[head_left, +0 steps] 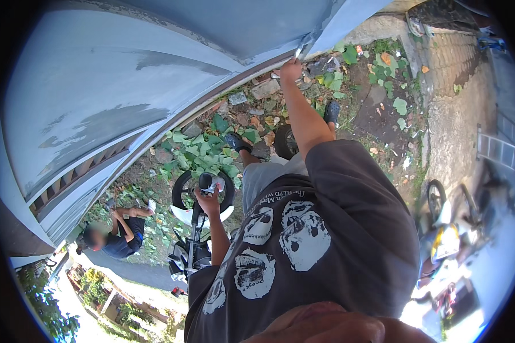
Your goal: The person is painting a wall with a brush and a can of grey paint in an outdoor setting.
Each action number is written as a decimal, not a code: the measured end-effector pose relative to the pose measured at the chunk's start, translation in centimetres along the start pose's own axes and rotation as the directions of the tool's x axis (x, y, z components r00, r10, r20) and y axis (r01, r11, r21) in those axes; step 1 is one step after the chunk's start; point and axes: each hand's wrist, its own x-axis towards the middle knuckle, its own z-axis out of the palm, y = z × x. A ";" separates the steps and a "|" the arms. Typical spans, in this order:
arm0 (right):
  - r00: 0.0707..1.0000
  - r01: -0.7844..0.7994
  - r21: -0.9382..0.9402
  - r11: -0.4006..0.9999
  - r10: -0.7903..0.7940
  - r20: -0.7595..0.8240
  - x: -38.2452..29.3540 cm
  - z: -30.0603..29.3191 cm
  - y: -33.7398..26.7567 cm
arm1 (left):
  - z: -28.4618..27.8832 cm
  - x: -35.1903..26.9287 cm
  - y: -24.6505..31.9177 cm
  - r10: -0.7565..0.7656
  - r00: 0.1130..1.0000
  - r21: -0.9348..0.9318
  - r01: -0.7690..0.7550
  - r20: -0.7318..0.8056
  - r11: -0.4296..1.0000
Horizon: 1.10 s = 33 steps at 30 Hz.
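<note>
My right hand (291, 70) is raised to the lower edge of a pale blue-grey painted wall (189, 38), closed around a slim tool that looks like a paintbrush (299, 50). Its tip meets the wall at a corner with a darker grey streak. Similar darker patches (116, 124) mark other parts of the wall. On the left, my left hand (208, 201) grips a small clear container (217, 184). A round black shape (205, 181) shows beside it; whether it is the contents or something behind, I cannot tell.
A motorcycle (192, 246) stands by my left arm, and another wheel (286, 142) shows near my legs. Creeping plants (197, 150) and broken blocks (265, 89) cover the ground around my clogs. A person (122, 236) crouches along the wall. A ladder (498, 148) lies far right.
</note>
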 end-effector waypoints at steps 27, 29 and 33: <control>0.994 -0.083 -0.071 0.994 0.088 0.068 -1.1 -7.6 -7.1 | 1.4 -0.1 -2.0 -0.096 0.991 0.047 0.093 0.089 0.995; 0.987 -0.132 0.147 0.980 0.116 0.111 -3.5 -7.4 -9.2 | 1.3 -0.8 -3.0 -0.098 0.993 0.041 0.095 0.061 0.995; 0.972 0.218 -0.135 0.967 -0.201 0.124 -0.6 -5.1 -3.0 | 1.7 0.4 -1.9 -0.120 0.986 -0.028 0.124 0.116 0.992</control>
